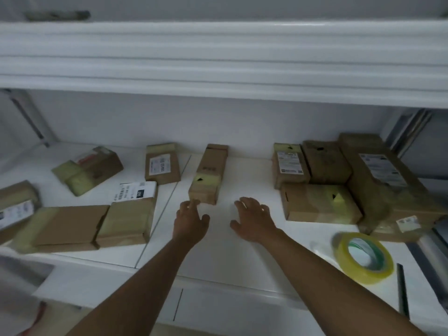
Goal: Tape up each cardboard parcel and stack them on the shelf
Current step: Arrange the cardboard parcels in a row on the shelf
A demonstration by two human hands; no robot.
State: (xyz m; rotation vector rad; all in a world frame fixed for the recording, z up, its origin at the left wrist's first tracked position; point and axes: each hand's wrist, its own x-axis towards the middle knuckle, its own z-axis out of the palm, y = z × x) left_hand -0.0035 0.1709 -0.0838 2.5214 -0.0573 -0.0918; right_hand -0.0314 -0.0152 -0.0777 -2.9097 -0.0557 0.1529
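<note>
Taped cardboard parcels (69,226) lie flat along the white shelf (242,251); left hand (190,220), fingers spread, fingertips touching a narrow taped parcel (209,174) at centre; right hand (253,220) spread beside it, holding nothing; yellow tape roll (363,258) at right.

Ten cardboard parcels (208,174), one tape roll (363,258), two hands (191,220).

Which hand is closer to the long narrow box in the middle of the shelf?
Left. The left hand has its fingertips right at the near end of the long narrow box, seemingly touching it. The right hand is open over bare shelf, to the box's right.
</note>
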